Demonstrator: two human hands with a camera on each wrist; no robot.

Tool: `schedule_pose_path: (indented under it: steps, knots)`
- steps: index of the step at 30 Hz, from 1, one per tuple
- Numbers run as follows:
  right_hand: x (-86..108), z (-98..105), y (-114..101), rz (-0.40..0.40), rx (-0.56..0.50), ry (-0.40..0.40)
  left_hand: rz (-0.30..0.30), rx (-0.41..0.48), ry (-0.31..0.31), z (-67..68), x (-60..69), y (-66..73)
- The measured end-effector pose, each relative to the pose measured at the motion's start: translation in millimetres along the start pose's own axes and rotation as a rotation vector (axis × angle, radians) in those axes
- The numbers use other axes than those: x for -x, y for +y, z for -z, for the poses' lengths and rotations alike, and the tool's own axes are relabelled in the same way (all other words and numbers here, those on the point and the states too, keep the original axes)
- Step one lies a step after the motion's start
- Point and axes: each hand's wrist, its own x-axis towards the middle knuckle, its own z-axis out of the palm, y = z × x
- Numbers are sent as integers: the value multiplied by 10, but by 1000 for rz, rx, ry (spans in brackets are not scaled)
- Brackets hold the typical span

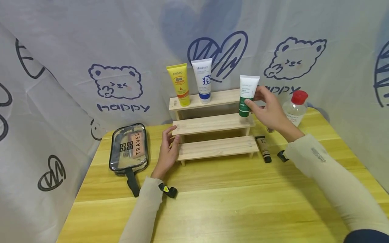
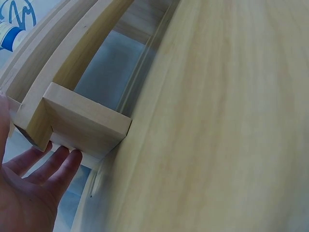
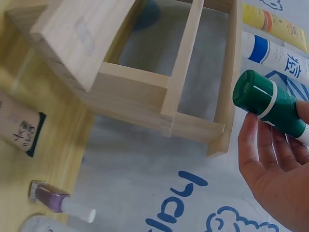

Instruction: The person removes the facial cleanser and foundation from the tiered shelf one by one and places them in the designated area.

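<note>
- Hankey green-and-white tube (image 1: 248,95) is held pinched, cap down, in the right grip (image 1: 269,109), near the right end of the wooden three-tier stand (image 1: 215,147).
- The stand's left end is touched by the loosely spread left grip (image 1: 168,151).

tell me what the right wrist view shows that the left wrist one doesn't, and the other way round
Only the right wrist view shows the right hand holding the green-and-white tube, plus the yellow tube, the purple bottle, the beige tube and a container cut off by the bottom edge.

Only the left wrist view shows the left hand, its fingertips at one end of the stand.

Both show the wooden stand, the tabletop and part of the blue-and-white tube.
</note>
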Motion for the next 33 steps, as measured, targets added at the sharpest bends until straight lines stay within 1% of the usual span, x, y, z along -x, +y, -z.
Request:
schedule_pose_path:
  steps: [7,14,22,27,33]
  knots:
    - [203,41,129,-13,5,-2,-9,6,-2,-11,-20,-9]
    - [423,78,246,-14,23,10,-1,1,-2,-8,-19,-14]
    - [655,113,387,-75,70,9,6,-5,2,12,-9,-26]
    - [832,143,461,-103,59,-19,3,2,2,3,-2,-16]
    - [1128,169,552,-158,78,-98,2,1,-1,-7,-4,-1]
